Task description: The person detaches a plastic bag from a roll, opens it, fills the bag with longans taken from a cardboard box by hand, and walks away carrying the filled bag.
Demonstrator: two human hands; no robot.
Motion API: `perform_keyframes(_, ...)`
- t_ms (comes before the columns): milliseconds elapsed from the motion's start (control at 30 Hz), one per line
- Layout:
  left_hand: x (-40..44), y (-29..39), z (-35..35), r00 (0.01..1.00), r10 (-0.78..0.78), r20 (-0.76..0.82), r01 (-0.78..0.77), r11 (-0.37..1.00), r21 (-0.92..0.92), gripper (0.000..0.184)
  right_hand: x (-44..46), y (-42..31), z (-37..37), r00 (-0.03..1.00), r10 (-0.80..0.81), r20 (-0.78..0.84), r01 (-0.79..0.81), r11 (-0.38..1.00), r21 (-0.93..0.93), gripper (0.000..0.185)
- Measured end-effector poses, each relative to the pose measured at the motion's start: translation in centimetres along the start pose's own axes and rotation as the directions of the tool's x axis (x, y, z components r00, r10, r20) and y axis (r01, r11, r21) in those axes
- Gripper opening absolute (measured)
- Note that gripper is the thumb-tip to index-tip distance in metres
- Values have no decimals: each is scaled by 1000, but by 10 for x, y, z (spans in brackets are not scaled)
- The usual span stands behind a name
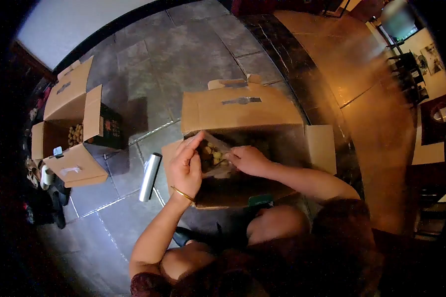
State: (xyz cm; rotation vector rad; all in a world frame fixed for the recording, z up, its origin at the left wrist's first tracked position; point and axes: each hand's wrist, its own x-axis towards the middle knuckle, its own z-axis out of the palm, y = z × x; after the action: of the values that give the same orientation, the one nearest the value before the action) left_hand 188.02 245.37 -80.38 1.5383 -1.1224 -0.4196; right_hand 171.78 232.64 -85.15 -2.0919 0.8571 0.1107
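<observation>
Over a large open cardboard box [243,114], both my hands work at a clear plastic bag [217,143] with several round yellowish-brown fruits [214,154] in it; their exact kind is not clear. My left hand [186,163], with a gold bangle on the wrist, has its fingers stretched out along the bag's left edge, fingertips touching the plastic. Thumb and fingers of my right hand [249,159] are closed on the bag's right edge. The box's dark inside hides the rest of its contents.
On the left stands a second open cardboard box [74,171] with a cluster of small round brown fruits [76,134]. A shiny silver roll [150,177] lies on the grey tiles beside my left forearm. Shoes [46,177] sit at the far left. My knees are close to the near box.
</observation>
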Motion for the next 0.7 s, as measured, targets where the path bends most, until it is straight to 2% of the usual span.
perform_keyframes(33, 0, 0, -1, 1000, -6, -7, 6, 999, -35, 44, -3, 8, -2, 1000, 9, 23, -12, 993, 120, 39)
perform_keyframes(100, 2, 13, -7, 1000, 15, 19, -18, 984, 176, 42, -13, 9, -15, 995, 1, 103, -38, 935, 352, 36)
perform_keyframes(133, 2, 18, -8, 1000, 24, 19, -27, 989, 145, 41, -23, -4, -30, 996, 17, 92, -54, 910, 411, 34)
perform_keyframes(167, -1, 7, -4, 998, -64, -1, 64, 994, -88, 41, -33, -25, -46, 996, 42, 81, -75, 880, 469, 32)
perform_keyframes(233, 1, 21, -13, 996, -93, 11, 93, 992, -85, 42, -48, -49, -69, 997, 12, 80, -47, 888, 457, 29)
perform_keyframes(300, 4, 22, -14, 996, -54, -71, 32, 957, -289, 42, -64, -61, -86, 998, -31, 47, 7, 896, 445, 26)
perform_keyframes(367, 3, 39, -25, 999, -23, -41, 15, 981, -191, 41, -75, -70, -96, 992, -125, 14, 107, 896, 431, 24)
perform_keyframes(433, 3, 56, -34, 999, 28, -22, -30, 993, -110, 41, -85, -79, -103, 978, -205, -29, 203, 924, 323, 20)
perform_keyframes(467, 3, 62, -37, 994, 100, -34, -101, 994, -44, 42, -88, -83, -106, 968, -247, -45, 250, 931, 266, 19)
perform_keyframes(567, -2, 76, -45, 992, 109, -58, -114, 989, -98, 43, -93, -94, -109, 908, -410, -92, 419, 896, 145, 14)
perform_keyframes(600, -5, 77, -48, 990, 123, -70, -130, 984, -118, 45, -94, -97, -105, 879, -455, -144, 475, 864, 168, 12)
perform_keyframes(700, -7, 83, -61, 952, 281, -118, -280, 960, 27, 44, -96, -113, -107, 876, -462, -136, 478, 871, 118, 15)
